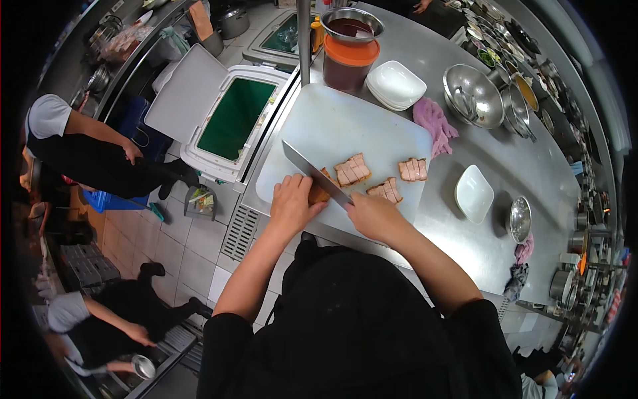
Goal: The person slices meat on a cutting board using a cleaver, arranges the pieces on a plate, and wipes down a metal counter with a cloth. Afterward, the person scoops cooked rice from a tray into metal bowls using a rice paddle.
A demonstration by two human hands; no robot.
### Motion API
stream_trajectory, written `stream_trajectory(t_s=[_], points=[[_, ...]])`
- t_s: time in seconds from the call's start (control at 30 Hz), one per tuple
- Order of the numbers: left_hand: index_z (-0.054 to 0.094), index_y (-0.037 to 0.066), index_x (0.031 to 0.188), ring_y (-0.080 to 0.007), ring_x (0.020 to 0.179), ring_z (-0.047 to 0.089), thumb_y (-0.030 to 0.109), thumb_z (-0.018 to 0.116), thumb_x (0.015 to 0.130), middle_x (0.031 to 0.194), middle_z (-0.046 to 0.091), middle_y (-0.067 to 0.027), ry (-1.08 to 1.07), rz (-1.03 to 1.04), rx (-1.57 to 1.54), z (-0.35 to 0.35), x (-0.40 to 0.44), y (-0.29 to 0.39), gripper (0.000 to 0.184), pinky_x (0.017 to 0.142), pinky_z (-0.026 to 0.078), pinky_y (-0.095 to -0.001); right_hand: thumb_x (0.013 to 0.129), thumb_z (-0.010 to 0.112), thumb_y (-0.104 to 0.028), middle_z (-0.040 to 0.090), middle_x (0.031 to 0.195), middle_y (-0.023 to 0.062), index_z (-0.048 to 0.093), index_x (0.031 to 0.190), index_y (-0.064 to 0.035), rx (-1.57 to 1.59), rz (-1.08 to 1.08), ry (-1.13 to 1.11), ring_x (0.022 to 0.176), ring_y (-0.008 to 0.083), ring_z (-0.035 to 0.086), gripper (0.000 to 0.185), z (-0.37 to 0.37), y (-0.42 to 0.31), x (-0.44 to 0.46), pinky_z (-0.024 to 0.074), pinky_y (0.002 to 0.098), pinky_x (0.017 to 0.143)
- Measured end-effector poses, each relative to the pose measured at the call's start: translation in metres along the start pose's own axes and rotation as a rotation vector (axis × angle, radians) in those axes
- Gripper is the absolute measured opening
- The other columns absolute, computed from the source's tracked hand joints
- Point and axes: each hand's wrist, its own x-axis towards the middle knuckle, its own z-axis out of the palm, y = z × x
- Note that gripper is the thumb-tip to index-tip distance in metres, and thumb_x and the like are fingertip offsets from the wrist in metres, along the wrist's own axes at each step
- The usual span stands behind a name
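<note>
My right hand (372,216) is wrapped round the handle of a large knife (312,171), whose blade points up and left across the white cutting board (299,126). My left hand (291,205) presses with closed fingers on a browned piece of meat (319,193) at the board's near edge, left of the blade; the fingers partly hide the piece. Beyond the blade lie sliced meat portions: one (352,170) just right of it, another (385,191) near my right hand, and a third (413,169) by the board's right edge.
Stacked white bowls (396,85), an orange-lidded tub (351,56), a pink cloth (434,125), metal bowls (474,96) and a white dish (474,193) stand around the board. An open bin (238,118) is at the left. Two people (86,149) are farther left.
</note>
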Motion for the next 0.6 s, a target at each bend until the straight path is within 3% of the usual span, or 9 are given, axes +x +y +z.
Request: stream_trajectory(t_s=[0.37,0.43,0.53,0.6], points=[[0.058,0.003,0.112,-0.0326,0.101,0.055,0.029,0.086,0.066,0.106,0.059,-0.0126,0.048,-0.02,-0.053,-0.009,-0.013,0.004,0.06,0.082,0.043,-0.0414,0.096,0.054,-0.027,0.068,0.081,0.0209,0.059,0.097,-0.0022,0.103,-0.046,0.192,0.075,0.0407,0.066,0.025,-0.002,-0.01,0.007,0.0499,0.0532,0.067],[0.058,0.003,0.11,-0.032,0.102,0.055,0.027,0.085,0.067,0.107,0.059,-0.0123,0.042,-0.067,-0.052,-0.012,-0.021,0.002,0.057,0.083,0.042,-0.0418,0.096,0.054,-0.027,0.067,0.076,0.0206,0.059,0.097,-0.0027,0.096,-0.05,0.25,0.07,0.0402,0.066,0.025,-0.02,-0.022,-0.005,0.0498,0.0526,0.063],[0.058,0.003,0.107,-0.0313,0.102,0.054,0.023,0.085,0.067,0.106,0.058,-0.0117,0.065,-0.101,-0.048,-0.009,-0.026,-0.001,0.052,0.084,0.041,-0.0425,0.097,0.053,-0.03,0.067,0.078,0.0232,0.059,0.093,-0.0015,0.165,-0.027,0.244,0.073,0.0427,0.065,0.029,-0.032,-0.037,-0.011,0.0493,0.054,0.067],[0.057,0.004,0.106,-0.0312,0.101,0.054,0.022,0.084,0.067,0.104,0.058,-0.0114,0.098,-0.095,-0.044,-0.005,-0.028,-0.002,0.051,0.083,0.041,-0.0427,0.097,0.053,-0.03,0.066,0.078,0.0232,0.059,0.094,-0.0016,0.096,-0.044,0.193,0.073,0.0429,0.065,0.029,0.004,-0.028,0.002,0.0494,0.0539,0.067]])
